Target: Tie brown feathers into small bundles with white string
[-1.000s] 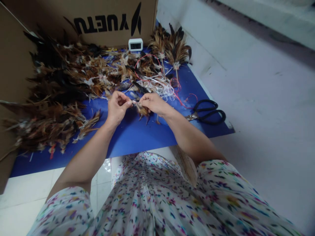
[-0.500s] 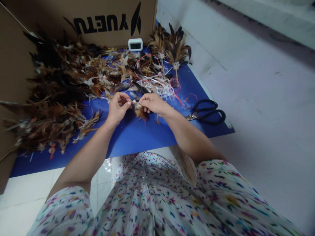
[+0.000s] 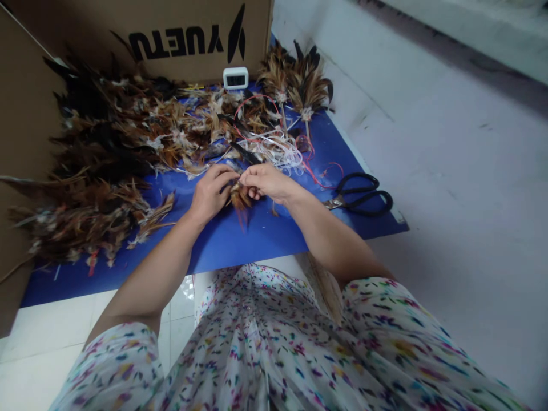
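Note:
Between my hands, a small bunch of brown feathers (image 3: 240, 201) points down towards me over the blue table. My right hand (image 3: 269, 181) is closed in a pinch at the tied top of the bunch. Curled over the same end from the other side is my left hand (image 3: 212, 191), its fingertips meeting the right ones and partly hidden. Just beyond my fingers lie a dark feather (image 3: 245, 152) and a tangle of white plastic strips (image 3: 280, 149). Thin pink string (image 3: 314, 176) trails to the right of the strips.
Black-handled scissors (image 3: 359, 197) lie by the table's right edge. Loose feathers (image 3: 171, 123) are heaped along the back and left. Two feather dusters (image 3: 306, 85) lie at the back right. A small white digital clock (image 3: 235, 78) stands before a cardboard box (image 3: 184, 17).
My left hand has moved right and turned over, bringing its fingers against the right hand at the bunch. The feathers have swung slightly; my right hand stays almost in place.

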`<state>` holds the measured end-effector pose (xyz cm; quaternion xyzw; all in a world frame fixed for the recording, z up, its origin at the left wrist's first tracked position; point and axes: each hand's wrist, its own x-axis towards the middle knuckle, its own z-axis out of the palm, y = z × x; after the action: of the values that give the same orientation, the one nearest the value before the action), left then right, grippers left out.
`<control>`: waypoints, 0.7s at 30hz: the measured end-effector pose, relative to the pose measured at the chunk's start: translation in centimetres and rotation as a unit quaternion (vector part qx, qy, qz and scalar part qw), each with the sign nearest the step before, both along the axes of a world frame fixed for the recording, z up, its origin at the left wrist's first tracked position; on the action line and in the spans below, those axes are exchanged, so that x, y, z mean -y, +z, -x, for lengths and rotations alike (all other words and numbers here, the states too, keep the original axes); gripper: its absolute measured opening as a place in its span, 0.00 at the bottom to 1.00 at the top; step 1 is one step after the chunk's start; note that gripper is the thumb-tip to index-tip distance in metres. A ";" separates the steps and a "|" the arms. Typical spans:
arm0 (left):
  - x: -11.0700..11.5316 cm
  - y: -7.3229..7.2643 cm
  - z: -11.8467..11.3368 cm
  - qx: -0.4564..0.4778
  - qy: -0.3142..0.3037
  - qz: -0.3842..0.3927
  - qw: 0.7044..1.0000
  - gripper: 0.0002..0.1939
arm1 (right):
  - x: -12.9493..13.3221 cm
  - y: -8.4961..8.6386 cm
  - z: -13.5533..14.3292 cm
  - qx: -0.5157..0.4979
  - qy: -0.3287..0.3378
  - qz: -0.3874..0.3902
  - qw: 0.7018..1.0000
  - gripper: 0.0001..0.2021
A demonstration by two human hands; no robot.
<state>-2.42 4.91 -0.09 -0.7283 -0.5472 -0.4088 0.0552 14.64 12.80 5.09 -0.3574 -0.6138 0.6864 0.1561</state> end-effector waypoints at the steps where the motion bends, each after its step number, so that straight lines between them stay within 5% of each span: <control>1: 0.0 0.0 0.0 0.005 -0.001 0.001 1.000 0.10 | 0.0 0.0 0.0 -0.004 0.005 0.009 1.000 0.12; 21: 0.5 0.4 -0.3 0.112 -0.019 0.022 0.993 0.02 | 0.0 -0.2 -0.1 -0.038 0.025 0.059 0.997 0.11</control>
<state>-2.10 4.40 0.27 -0.6892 -0.5450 -0.4766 -0.0297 14.77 12.82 4.90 -0.3240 -0.5748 0.7380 0.1413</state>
